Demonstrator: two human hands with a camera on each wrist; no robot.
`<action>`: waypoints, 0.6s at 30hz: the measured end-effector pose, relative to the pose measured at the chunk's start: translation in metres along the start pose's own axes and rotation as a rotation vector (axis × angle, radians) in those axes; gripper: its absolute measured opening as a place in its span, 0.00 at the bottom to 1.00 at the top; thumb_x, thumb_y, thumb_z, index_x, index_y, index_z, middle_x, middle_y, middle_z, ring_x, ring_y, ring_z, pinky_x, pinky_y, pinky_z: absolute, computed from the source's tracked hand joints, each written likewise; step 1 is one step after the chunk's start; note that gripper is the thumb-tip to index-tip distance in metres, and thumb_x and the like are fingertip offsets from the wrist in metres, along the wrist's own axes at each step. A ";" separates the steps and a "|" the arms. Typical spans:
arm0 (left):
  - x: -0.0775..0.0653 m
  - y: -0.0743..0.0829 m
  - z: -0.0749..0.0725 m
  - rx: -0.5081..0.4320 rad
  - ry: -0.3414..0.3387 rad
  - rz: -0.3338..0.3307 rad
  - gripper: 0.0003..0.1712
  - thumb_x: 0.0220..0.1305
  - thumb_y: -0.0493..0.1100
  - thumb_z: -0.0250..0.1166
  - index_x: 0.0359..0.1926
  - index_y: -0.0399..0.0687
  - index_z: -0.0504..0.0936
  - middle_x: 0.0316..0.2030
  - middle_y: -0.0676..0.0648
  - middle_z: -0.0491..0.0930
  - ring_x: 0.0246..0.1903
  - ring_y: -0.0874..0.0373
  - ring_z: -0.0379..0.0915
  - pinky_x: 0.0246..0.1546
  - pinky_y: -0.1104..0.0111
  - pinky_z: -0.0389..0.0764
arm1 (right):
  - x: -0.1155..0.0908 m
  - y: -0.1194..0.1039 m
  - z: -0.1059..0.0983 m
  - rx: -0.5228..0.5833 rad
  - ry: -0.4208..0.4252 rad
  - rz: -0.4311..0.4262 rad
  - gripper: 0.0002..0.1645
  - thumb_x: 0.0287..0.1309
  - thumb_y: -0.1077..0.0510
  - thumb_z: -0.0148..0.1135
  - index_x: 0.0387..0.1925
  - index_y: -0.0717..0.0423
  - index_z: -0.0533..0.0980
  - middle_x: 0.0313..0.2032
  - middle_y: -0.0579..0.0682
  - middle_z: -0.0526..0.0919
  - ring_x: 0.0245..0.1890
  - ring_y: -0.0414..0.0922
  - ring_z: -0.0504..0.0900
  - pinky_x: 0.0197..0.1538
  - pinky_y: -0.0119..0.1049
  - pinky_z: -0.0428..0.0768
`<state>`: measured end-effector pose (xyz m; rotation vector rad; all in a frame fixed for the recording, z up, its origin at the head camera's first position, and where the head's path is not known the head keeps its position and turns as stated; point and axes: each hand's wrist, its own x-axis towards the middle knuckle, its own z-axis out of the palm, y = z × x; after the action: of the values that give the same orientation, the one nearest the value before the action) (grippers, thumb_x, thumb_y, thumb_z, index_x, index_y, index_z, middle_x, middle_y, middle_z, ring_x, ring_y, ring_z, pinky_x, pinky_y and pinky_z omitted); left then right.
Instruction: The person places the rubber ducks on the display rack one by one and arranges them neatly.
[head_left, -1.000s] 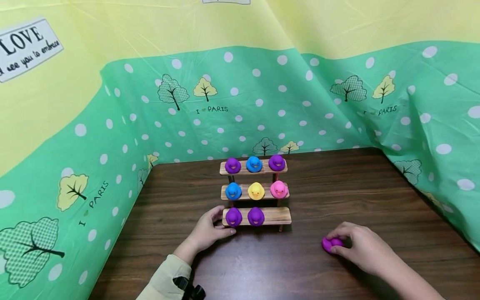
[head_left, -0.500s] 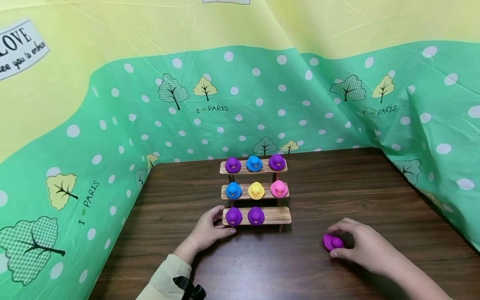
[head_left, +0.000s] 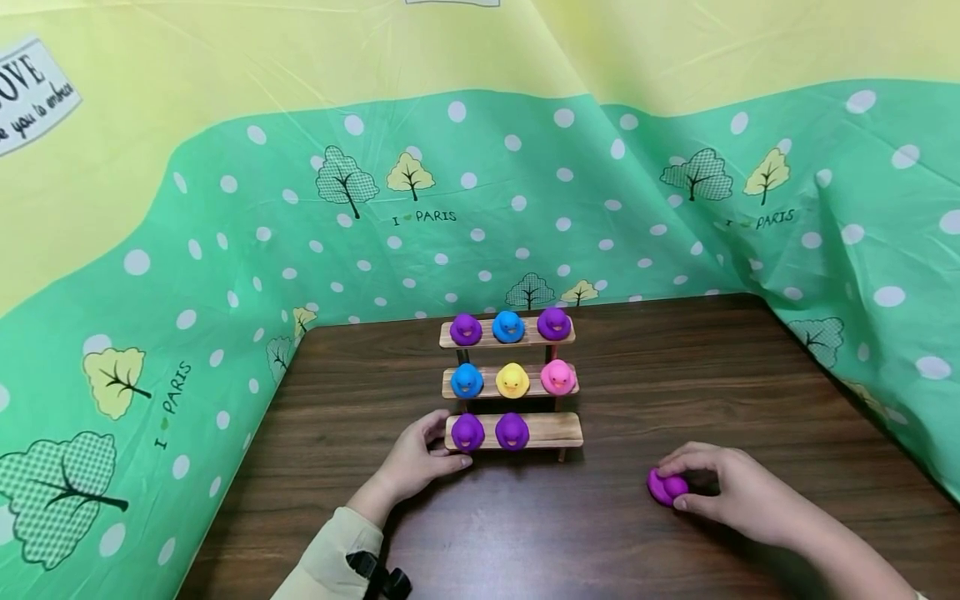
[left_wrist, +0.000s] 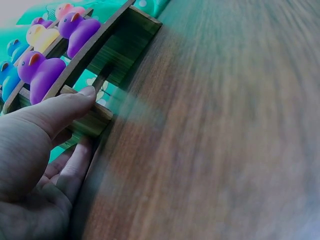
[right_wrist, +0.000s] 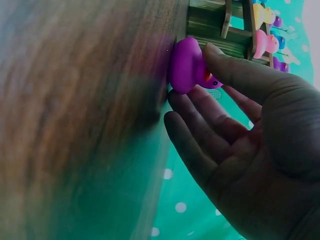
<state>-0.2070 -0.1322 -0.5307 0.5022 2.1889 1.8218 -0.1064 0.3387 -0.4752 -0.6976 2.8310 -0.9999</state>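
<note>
A three-tier wooden display stand (head_left: 557, 430) holds small rubber ducks. My left hand (head_left: 420, 454) grips its lower left end, thumb in front and fingers behind, as the left wrist view shows. Two purple ducks (head_left: 512, 432) sit at the left and middle of the bottom tier, the right part bare. On the middle tier are a blue duck (head_left: 467, 381), a yellow duck (head_left: 512, 381) and a pink duck (head_left: 558, 377). Off to the right, my right hand (head_left: 738, 492) holds a magenta-purple duck (right_wrist: 185, 65) at the tabletop between thumb and fingertips.
On the top tier a blue duck (head_left: 508, 327) sits between two purple ones. The dark wooden table (head_left: 525, 533) meets a green and yellow patterned cloth (head_left: 487, 200) at the back and both sides. A black strap (head_left: 378, 575) is around the left sleeve.
My right fingers spread away from the magenta-purple duck, then came close around it again. The duck has turned and shifted slightly right. The left hand and stand have stayed put.
</note>
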 end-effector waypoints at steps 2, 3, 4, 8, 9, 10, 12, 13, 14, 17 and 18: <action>0.000 0.000 0.000 0.002 0.000 0.001 0.39 0.53 0.29 0.81 0.64 0.37 0.74 0.54 0.41 0.82 0.55 0.49 0.81 0.55 0.64 0.86 | 0.000 0.000 0.001 -0.011 0.016 -0.008 0.19 0.56 0.47 0.81 0.49 0.37 0.86 0.50 0.35 0.84 0.51 0.34 0.81 0.48 0.33 0.85; 0.000 0.000 0.000 0.003 0.000 0.002 0.39 0.53 0.29 0.81 0.64 0.37 0.74 0.55 0.41 0.82 0.55 0.49 0.81 0.55 0.64 0.86 | 0.001 -0.001 0.001 -0.016 0.023 -0.012 0.19 0.55 0.46 0.81 0.48 0.37 0.86 0.49 0.34 0.84 0.50 0.34 0.81 0.47 0.33 0.85; 0.000 0.000 0.000 0.002 0.000 0.002 0.39 0.53 0.29 0.81 0.64 0.37 0.73 0.55 0.41 0.82 0.55 0.49 0.81 0.55 0.64 0.86 | 0.000 -0.001 0.001 -0.023 0.030 -0.019 0.19 0.55 0.45 0.81 0.48 0.37 0.86 0.48 0.34 0.84 0.49 0.34 0.82 0.47 0.33 0.85; 0.000 0.000 0.000 0.006 0.003 0.001 0.39 0.53 0.29 0.81 0.64 0.36 0.73 0.55 0.40 0.82 0.55 0.49 0.81 0.55 0.65 0.85 | 0.000 -0.003 0.001 -0.046 0.039 -0.017 0.21 0.54 0.42 0.81 0.48 0.37 0.85 0.48 0.33 0.83 0.48 0.34 0.81 0.47 0.32 0.84; 0.000 0.000 0.000 0.008 0.005 0.000 0.39 0.53 0.29 0.81 0.64 0.36 0.73 0.55 0.40 0.82 0.55 0.49 0.81 0.55 0.65 0.85 | -0.001 -0.004 0.001 -0.050 0.037 -0.007 0.22 0.54 0.41 0.81 0.49 0.37 0.85 0.48 0.33 0.83 0.49 0.34 0.81 0.47 0.32 0.84; 0.000 0.000 0.000 0.007 0.005 -0.001 0.40 0.53 0.29 0.81 0.65 0.36 0.73 0.55 0.40 0.82 0.55 0.50 0.81 0.55 0.65 0.85 | -0.001 -0.004 0.001 -0.054 0.034 0.006 0.24 0.54 0.41 0.81 0.51 0.38 0.84 0.50 0.32 0.83 0.50 0.34 0.81 0.48 0.32 0.84; 0.000 0.000 0.000 0.008 0.007 -0.002 0.40 0.53 0.29 0.81 0.65 0.36 0.73 0.55 0.40 0.81 0.56 0.50 0.80 0.55 0.65 0.85 | -0.002 -0.005 0.000 -0.059 0.019 0.027 0.26 0.54 0.40 0.80 0.54 0.39 0.83 0.52 0.33 0.83 0.53 0.35 0.81 0.50 0.34 0.85; 0.000 0.001 0.000 0.008 0.008 -0.003 0.40 0.53 0.29 0.81 0.65 0.36 0.73 0.55 0.40 0.81 0.56 0.49 0.80 0.55 0.65 0.85 | -0.003 -0.005 0.000 -0.061 0.011 0.034 0.27 0.55 0.40 0.80 0.55 0.39 0.83 0.53 0.34 0.83 0.54 0.35 0.81 0.51 0.35 0.85; 0.000 0.001 0.000 0.007 0.008 -0.004 0.40 0.53 0.29 0.81 0.65 0.36 0.73 0.55 0.40 0.81 0.55 0.49 0.80 0.55 0.66 0.85 | -0.003 -0.005 0.000 -0.058 0.000 0.039 0.28 0.56 0.41 0.80 0.56 0.41 0.82 0.54 0.36 0.83 0.55 0.36 0.81 0.52 0.37 0.86; -0.001 0.001 0.001 0.005 0.008 -0.007 0.40 0.52 0.29 0.81 0.65 0.36 0.73 0.55 0.41 0.82 0.55 0.49 0.81 0.54 0.65 0.85 | -0.004 -0.003 -0.001 -0.051 -0.017 0.041 0.27 0.58 0.43 0.79 0.57 0.41 0.82 0.55 0.38 0.84 0.56 0.38 0.81 0.52 0.41 0.86; -0.001 0.002 0.001 0.005 0.007 -0.008 0.40 0.52 0.29 0.81 0.64 0.36 0.73 0.55 0.41 0.82 0.55 0.49 0.81 0.54 0.65 0.85 | -0.004 -0.003 -0.001 -0.049 -0.021 0.037 0.26 0.58 0.44 0.78 0.57 0.41 0.82 0.55 0.38 0.84 0.57 0.38 0.81 0.53 0.42 0.86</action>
<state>-0.2061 -0.1318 -0.5294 0.4879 2.1971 1.8173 -0.1021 0.3390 -0.4733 -0.6538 2.8487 -0.9151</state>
